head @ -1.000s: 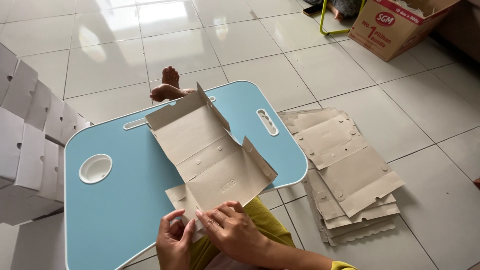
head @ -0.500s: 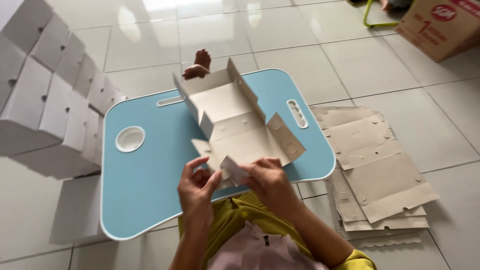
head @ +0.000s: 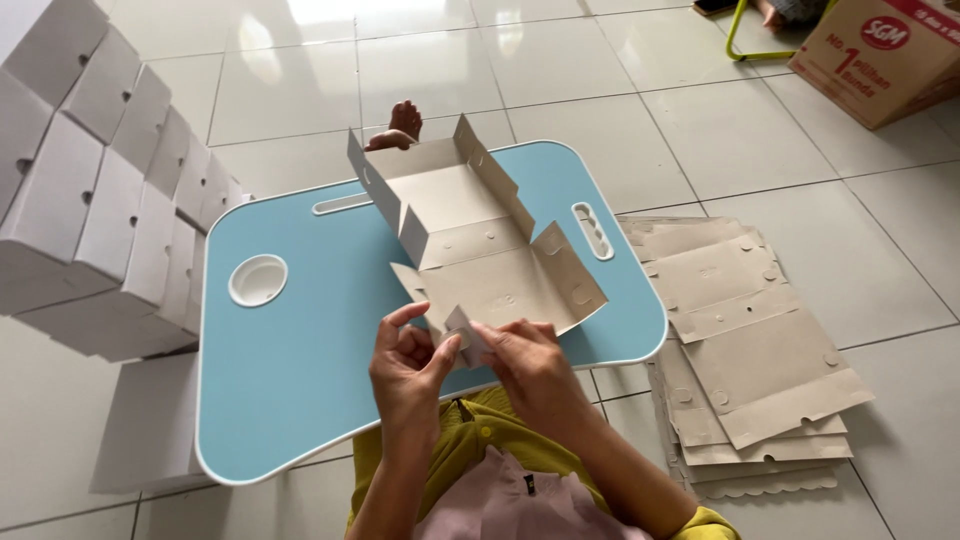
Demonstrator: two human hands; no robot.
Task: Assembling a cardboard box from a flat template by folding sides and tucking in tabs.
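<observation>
A flat-cut grey cardboard box blank (head: 470,240), partly folded with its side walls raised, lies on a small blue lap table (head: 290,370). My left hand (head: 405,370) and my right hand (head: 525,365) meet at the box's near end. Both pinch a small corner flap (head: 462,330) between fingers and thumbs. My bare foot (head: 398,125) shows on the floor beyond the table.
Several assembled white boxes (head: 95,210) are stacked at the left. A pile of flat grey box blanks (head: 745,340) lies on the tiled floor at the right. A brown carton (head: 880,55) stands at the far right. The table has a round cup recess (head: 257,279).
The view has shifted. The box's far walls now stand more upright, and my hands have stayed at the near flap, folding it.
</observation>
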